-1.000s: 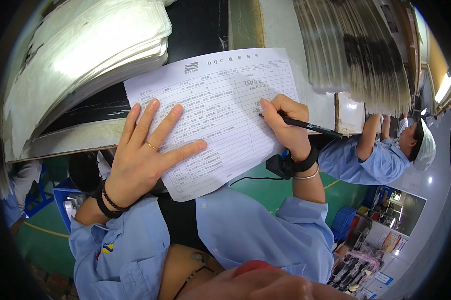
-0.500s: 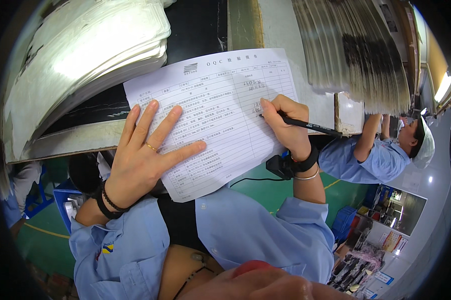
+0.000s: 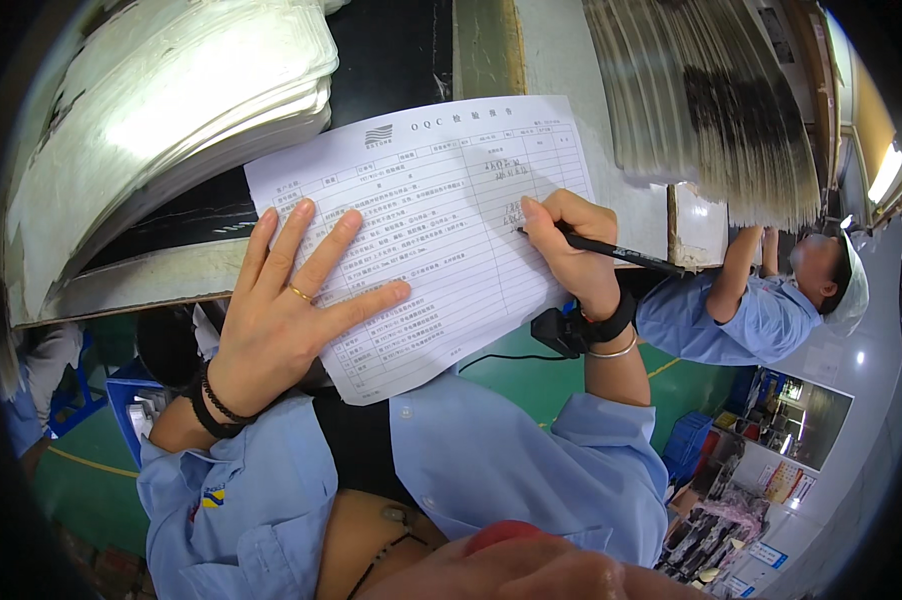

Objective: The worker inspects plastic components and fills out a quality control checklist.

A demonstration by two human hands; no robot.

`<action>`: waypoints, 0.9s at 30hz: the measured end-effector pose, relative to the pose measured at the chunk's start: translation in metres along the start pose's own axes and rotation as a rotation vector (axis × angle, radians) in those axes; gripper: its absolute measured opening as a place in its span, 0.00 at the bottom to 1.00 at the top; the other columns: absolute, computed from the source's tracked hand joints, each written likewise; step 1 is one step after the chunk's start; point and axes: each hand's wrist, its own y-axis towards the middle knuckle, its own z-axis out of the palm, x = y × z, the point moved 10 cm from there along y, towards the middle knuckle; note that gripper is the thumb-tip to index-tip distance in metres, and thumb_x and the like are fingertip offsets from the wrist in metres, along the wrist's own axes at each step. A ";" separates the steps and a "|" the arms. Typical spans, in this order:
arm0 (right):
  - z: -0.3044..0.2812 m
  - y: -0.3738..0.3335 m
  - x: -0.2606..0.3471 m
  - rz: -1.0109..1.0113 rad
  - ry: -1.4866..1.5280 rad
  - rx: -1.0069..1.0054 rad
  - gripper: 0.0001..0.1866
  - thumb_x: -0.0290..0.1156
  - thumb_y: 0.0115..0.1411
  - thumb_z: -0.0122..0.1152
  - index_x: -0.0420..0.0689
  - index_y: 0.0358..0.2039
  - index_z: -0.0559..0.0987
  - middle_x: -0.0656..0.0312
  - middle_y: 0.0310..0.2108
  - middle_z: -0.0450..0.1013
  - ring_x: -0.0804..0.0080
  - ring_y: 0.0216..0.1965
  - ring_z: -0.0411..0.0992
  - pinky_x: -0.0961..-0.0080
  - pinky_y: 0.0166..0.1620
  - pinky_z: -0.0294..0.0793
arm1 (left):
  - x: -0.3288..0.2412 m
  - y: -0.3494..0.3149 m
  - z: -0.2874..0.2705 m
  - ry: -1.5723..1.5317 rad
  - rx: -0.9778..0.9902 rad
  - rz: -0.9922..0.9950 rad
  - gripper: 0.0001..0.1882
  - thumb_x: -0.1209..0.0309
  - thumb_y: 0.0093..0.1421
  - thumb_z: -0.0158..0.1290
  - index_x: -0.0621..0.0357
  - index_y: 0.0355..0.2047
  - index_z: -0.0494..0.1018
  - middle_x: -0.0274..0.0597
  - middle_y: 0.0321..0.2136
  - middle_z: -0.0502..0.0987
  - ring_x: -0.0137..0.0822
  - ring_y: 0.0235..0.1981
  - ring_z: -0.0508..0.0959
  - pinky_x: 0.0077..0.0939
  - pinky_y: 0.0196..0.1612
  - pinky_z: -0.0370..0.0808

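Black pen at a printed form lying across the near edge of the bench.
The left hand rests flat on the sheet, fingers spread, gripping nothing; the right hand pinches the pen, tip at the right-hand columns. Neat writing calls for even left-hand pressure, as the sheet's lower part overhangs. Beyond are a white stack leftward and a greyish stack rightward; farther right, a co-worker in blue.
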 end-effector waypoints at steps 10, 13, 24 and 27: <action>-0.001 0.001 0.001 -0.011 -0.048 0.008 0.15 0.27 0.54 0.62 0.38 0.15 0.68 0.63 0.12 0.57 0.81 0.14 0.54 0.80 0.19 0.55 | 0.000 0.001 0.000 -0.018 0.004 -0.009 0.25 0.66 0.46 0.63 0.21 0.44 0.77 0.40 0.61 0.62 0.52 0.64 0.58 0.50 0.65 0.51; -0.001 0.001 -0.001 -0.015 -0.064 0.008 0.16 0.27 0.54 0.62 0.39 0.15 0.68 0.63 0.11 0.57 0.80 0.14 0.54 0.79 0.19 0.55 | -0.001 0.000 0.000 -0.015 0.002 -0.007 0.25 0.67 0.45 0.63 0.21 0.44 0.77 0.40 0.61 0.62 0.52 0.64 0.58 0.50 0.65 0.51; -0.001 0.002 -0.003 0.017 -0.045 0.005 0.16 0.27 0.55 0.62 0.39 0.15 0.67 0.63 0.11 0.56 0.81 0.14 0.53 0.79 0.18 0.55 | -0.001 0.002 -0.002 -0.025 0.003 -0.006 0.24 0.67 0.46 0.62 0.22 0.44 0.77 0.41 0.61 0.62 0.53 0.63 0.58 0.50 0.65 0.51; -0.001 0.002 -0.004 0.012 -0.027 -0.005 0.16 0.27 0.55 0.62 0.39 0.15 0.67 0.64 0.11 0.56 0.82 0.14 0.53 0.79 0.18 0.55 | -0.001 0.002 -0.001 -0.021 0.004 -0.004 0.24 0.67 0.46 0.62 0.22 0.44 0.77 0.41 0.61 0.62 0.53 0.63 0.58 0.50 0.65 0.51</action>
